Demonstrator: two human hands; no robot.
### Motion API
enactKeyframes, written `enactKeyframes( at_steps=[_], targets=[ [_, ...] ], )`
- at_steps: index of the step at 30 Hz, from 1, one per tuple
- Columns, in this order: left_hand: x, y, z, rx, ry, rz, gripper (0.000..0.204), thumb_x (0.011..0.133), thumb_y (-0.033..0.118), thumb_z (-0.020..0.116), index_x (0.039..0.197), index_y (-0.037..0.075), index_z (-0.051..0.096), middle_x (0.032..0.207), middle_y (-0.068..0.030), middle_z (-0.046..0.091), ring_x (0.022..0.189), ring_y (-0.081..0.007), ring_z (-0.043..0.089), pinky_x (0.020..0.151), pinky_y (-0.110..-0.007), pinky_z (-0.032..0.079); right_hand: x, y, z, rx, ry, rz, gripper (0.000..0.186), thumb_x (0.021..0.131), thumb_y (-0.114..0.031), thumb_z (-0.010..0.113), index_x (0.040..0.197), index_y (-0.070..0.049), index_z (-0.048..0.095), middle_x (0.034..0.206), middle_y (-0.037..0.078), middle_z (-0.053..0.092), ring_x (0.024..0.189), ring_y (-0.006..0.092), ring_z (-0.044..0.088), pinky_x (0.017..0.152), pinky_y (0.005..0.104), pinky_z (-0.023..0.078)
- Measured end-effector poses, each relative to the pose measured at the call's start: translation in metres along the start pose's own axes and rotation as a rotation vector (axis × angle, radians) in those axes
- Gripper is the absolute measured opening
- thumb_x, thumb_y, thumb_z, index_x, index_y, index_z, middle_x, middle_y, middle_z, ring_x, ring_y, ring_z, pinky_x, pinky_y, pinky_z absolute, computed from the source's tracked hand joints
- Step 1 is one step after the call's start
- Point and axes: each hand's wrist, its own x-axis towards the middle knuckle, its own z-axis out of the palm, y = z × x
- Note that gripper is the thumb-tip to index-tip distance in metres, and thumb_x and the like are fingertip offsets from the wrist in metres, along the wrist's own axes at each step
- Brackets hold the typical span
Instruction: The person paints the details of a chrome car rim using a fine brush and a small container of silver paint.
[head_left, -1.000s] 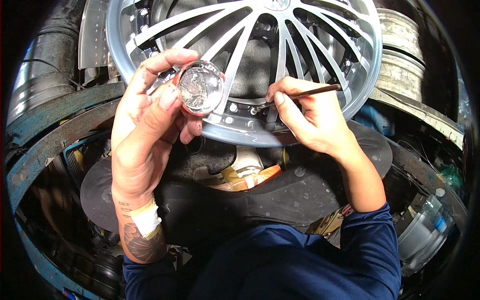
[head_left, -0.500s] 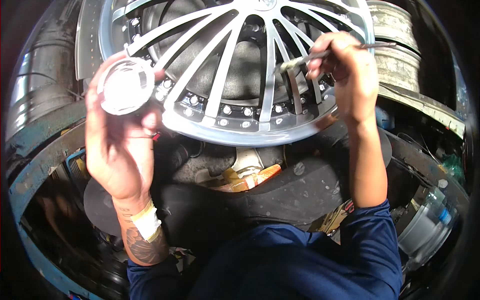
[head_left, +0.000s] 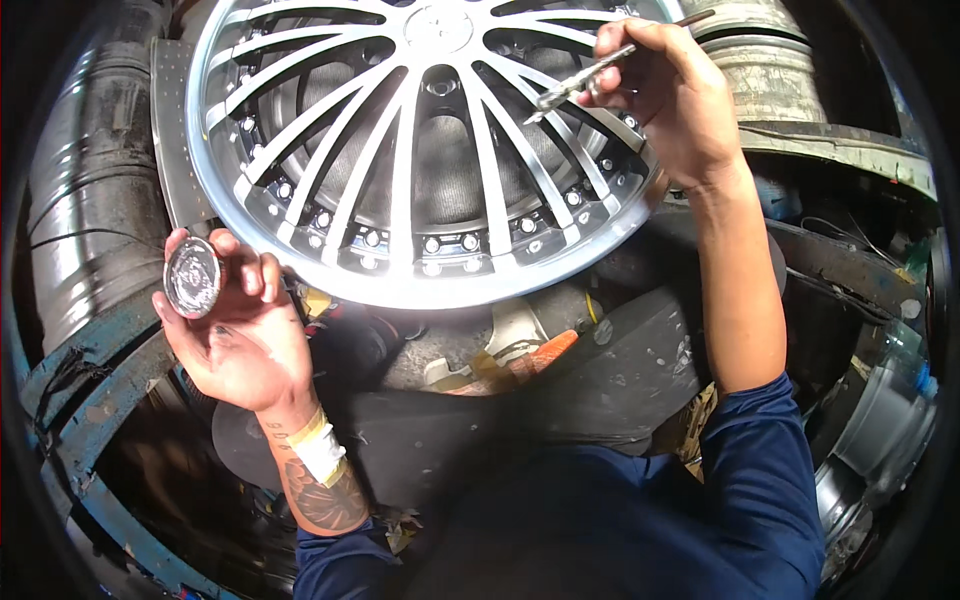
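Wheel and hands, seen from above. The spoked wheel [head_left: 420,288] lies face-up in front of the person, its centre cap [head_left: 438,28] toward the top of the view and a ring of small bolts [head_left: 432,244] set just inside its near edge. The right hand [head_left: 690,110] is closed on a thin brush [head_left: 580,83], pinched along the handle between thumb and fingers, over the wheel's right side. The brush's long axis slants from upper right to lower left, so that the bristle end points inward across the right-hand spokes; the gap between bristles and metal cannot be judged from this single view. The left hand [head_left: 250,350], palm up, grips a small round dish [head_left: 192,280] by its edge, just outside the wheel's near left edge. The dish's smeared, silvery face is turned toward the viewer. The bristle end thus lies well apart from the dish, to its upper right, with the spokes between; of the two hands, the right is nearer those spokes.
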Motion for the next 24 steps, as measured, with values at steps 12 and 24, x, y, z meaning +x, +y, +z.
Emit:
enactKeyframes(
  at_steps=[12, 24],
  targets=[
    [-0.016, -0.018, 0.023, 0.217, -0.021, -0.28, 0.052, 0.097, 0.032, 0.052, 0.137, 0.002, 0.037, 0.121, -0.0337, 0.056, 0.083, -0.0187, 0.06, 0.067, -0.027, 0.049, -0.031, 0.009, 0.064, -0.006, -0.111, -0.097, 0.029, 0.1, -0.023, 0.044, 0.101, 0.002, 0.059, 0.085, 0.011, 0.063, 0.075, 0.0166, 0.062, 0.075, 0.033, 0.053],
    [-0.017, -0.017, 0.028, 0.367, -0.103, -0.315, 0.052, 0.095, 0.026, 0.058, 0.135, -0.001, 0.036, 0.117, -0.0277, 0.062, 0.066, -0.0126, 0.059, 0.055, -0.021, 0.045, -0.055, 0.003, 0.093, -0.539, -0.314, -0.6, 0.022, 0.092, -0.012, 0.048, 0.097, 0.007, 0.058, 0.091, 0.02, 0.062, 0.082, 0.0244, 0.063, 0.073, 0.0351, 0.054]
  ],
)
